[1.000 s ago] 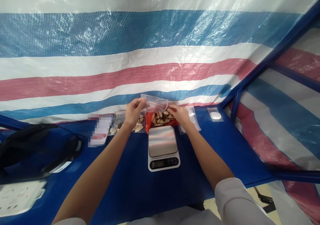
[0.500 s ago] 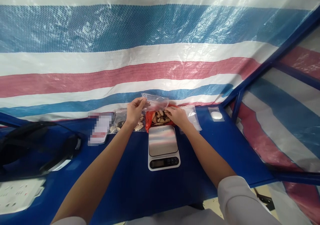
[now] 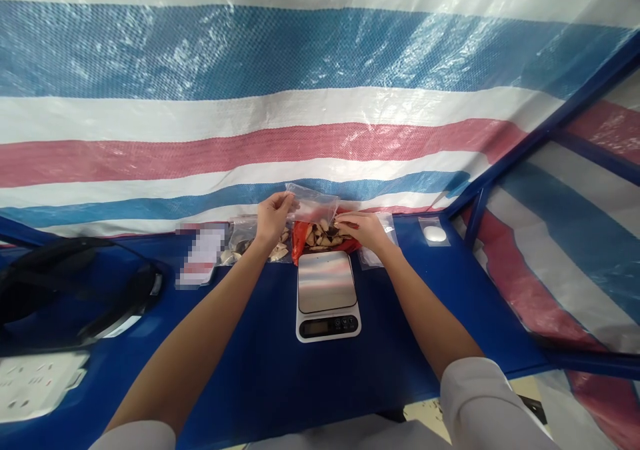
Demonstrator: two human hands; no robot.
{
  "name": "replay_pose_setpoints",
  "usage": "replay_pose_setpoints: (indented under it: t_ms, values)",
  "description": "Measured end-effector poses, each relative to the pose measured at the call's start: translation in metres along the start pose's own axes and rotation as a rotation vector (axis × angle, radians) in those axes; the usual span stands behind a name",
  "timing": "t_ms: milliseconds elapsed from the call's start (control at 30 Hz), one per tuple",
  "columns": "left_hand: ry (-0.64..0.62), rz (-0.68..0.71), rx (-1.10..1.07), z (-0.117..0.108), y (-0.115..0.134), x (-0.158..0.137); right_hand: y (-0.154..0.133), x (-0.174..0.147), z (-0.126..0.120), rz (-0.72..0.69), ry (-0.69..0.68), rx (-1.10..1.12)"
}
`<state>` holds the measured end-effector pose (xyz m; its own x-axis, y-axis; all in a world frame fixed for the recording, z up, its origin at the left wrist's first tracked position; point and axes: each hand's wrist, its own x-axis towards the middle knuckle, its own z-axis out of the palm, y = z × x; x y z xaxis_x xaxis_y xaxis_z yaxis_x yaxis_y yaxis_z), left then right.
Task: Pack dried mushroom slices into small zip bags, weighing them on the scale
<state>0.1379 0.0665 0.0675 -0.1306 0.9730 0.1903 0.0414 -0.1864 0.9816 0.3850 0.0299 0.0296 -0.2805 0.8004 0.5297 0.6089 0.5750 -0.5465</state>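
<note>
My left hand [image 3: 274,218] pinches the upper left part of a clear plastic bag [image 3: 313,201], its fingers closed. The bag hangs tilted over an open red bag [image 3: 301,237] filled with pale, dark-edged dried slices [image 3: 324,236]. My right hand [image 3: 364,229] is at the right side of the red bag, fingers together and tips by the slices and the clear bag's lower right corner. What those fingertips hold is too small to make out. Just in front of the red bag lies a kitchen scale [image 3: 327,283] with a bare metal plate.
Left of the red bag are clear bags of pale pieces [image 3: 280,253] and a blurred-out phone-like object [image 3: 203,255]. A black headset [image 3: 125,303] and a white power strip [image 3: 40,385] lie farther left. More clear bags [image 3: 371,258] and a white mouse-like object [image 3: 434,233] are on the right.
My right hand has drawn back slightly to the right, its fingers straighter. My left hand still holds the clear bag in about the same place. The view has shifted slightly.
</note>
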Motion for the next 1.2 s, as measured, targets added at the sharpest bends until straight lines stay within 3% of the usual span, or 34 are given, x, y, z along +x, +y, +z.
replay_pose_setpoints:
  t_ms: [167,300,533,667,800,1033,1200]
  values:
    - [0.036,-0.01,0.035,-0.005,-0.003,0.002,0.002,-0.007,-0.001,0.117,0.133,0.221]
    - [0.022,-0.011,0.035,-0.012,-0.001,0.002,0.004,-0.006,0.001,0.261,0.16,0.19]
    - [0.006,0.005,0.021,-0.016,0.003,-0.002,0.0,0.006,0.007,0.213,-0.044,-0.258]
    - [-0.035,0.024,0.027,-0.014,0.002,-0.006,-0.005,0.007,0.011,0.195,-0.124,-0.31]
    - [-0.051,0.012,-0.025,-0.014,0.004,-0.013,-0.007,0.005,0.007,0.266,-0.046,-0.157]
    - [-0.008,-0.019,-0.069,-0.01,0.005,-0.031,-0.027,-0.009,-0.003,0.379,0.181,0.444]
    - [-0.005,-0.065,-0.191,-0.004,0.006,-0.052,-0.043,-0.018,0.002,0.459,0.262,0.608]
